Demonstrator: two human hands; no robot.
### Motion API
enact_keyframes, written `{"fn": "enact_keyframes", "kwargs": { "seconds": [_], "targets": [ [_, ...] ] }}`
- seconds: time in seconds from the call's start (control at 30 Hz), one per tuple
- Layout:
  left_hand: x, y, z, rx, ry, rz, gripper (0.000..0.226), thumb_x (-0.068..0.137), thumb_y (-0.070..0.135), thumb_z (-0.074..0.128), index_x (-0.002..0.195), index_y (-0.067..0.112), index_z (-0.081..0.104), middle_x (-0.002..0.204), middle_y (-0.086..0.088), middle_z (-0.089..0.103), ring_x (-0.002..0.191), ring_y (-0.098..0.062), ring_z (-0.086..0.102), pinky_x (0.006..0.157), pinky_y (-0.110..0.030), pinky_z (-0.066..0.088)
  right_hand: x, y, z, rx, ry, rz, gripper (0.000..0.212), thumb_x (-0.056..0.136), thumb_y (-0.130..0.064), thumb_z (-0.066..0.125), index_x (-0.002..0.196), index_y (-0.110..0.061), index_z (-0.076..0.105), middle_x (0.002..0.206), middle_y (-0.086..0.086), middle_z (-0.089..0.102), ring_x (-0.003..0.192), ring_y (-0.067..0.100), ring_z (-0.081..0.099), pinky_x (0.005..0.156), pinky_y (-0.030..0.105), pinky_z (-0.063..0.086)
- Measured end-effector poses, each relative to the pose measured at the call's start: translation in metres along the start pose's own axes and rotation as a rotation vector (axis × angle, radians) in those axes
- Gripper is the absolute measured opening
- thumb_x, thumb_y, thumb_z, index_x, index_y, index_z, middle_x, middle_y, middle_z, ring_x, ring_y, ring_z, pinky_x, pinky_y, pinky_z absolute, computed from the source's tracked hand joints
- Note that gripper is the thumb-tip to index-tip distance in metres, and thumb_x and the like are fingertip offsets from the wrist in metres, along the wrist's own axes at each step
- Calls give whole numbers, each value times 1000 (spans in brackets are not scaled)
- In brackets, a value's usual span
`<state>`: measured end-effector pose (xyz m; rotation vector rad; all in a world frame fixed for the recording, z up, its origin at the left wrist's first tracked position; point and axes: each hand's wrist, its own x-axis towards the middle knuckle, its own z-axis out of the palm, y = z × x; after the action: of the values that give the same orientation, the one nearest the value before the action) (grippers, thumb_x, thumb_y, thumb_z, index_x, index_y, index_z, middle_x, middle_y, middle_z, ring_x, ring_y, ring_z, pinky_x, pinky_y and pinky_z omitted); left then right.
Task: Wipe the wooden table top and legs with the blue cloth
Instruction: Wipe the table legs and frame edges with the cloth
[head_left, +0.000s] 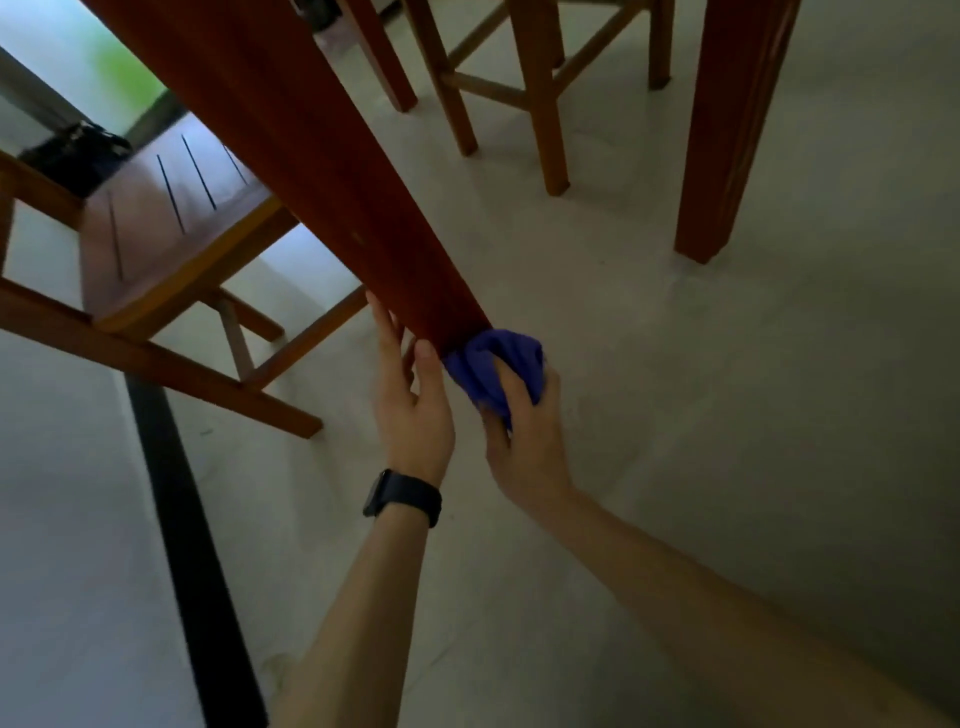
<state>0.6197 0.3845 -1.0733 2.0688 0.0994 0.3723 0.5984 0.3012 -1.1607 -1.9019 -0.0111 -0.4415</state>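
A thick reddish-brown table leg runs diagonally from the top left down to the floor at the middle of the view. At its foot, my right hand grips the bunched blue cloth and holds it against the leg's base. My left hand, with a black watch on the wrist, rests against the leg's left side with fingers straight. A second table leg stands at the upper right. The table top is out of view.
A wooden chair with a slatted seat stands close on the left, its rails near my left hand. More chair legs stand behind the table leg. A dark strip crosses the pale floor at the lower left. A black bag lies far left.
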Motion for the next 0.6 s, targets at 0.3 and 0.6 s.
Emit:
{"fn": "enact_keyframes", "kwargs": {
  "seconds": [0.3,0.6],
  "targets": [
    [0,-4,5,144,27,24,56,106,40,33,155,43,6,155,15,36,128,17,37,104,-13,35,-42,99,10,-149,-336,451,26,100,-16,48,125,-15,54,117,19,54,102,36,54,83,39,43],
    [-2,-2,14,231,114,72,57,105,45,29,156,38,5,146,2,52,123,-27,58,100,-49,50,-26,64,25,-46,-111,278,56,102,-36,44,151,-15,27,149,23,30,125,35,47,98,40,48]
  ]
}}
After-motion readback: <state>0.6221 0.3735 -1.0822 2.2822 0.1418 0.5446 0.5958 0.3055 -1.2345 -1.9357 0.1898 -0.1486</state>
